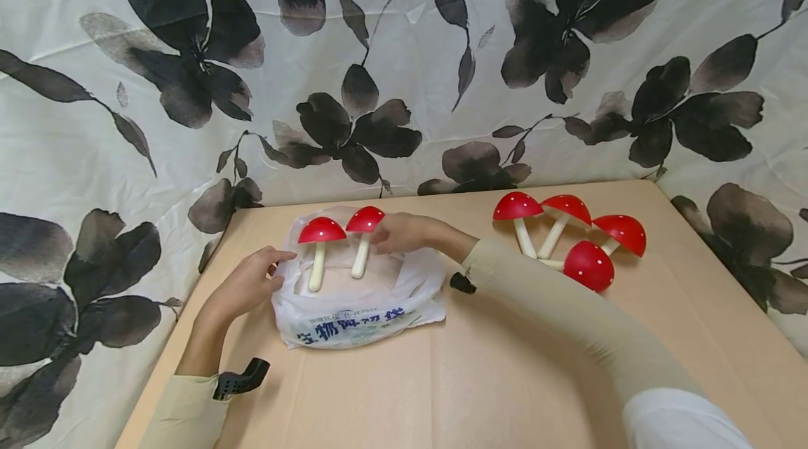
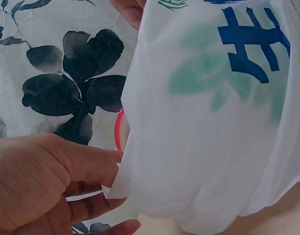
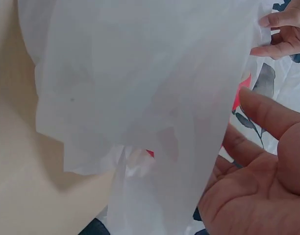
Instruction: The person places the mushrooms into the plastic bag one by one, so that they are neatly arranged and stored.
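Observation:
Two toy mushrooms with white-dotted red caps and pale stems lie at the mouth of a white plastic bag with blue printing. My left hand pinches the bag's left edge; in the left wrist view, thumb and fingers meet at its corner. The left mushroom lies apart from both hands. My right hand holds the right mushroom by its cap's right side. In the right wrist view the bag hides some fingers and most of the red cap.
More red-capped toy mushrooms lie in a cluster on the right of the wooden table, beyond the right forearm. A floral cloth hangs behind the table and down its sides. Both wrists carry black straps.

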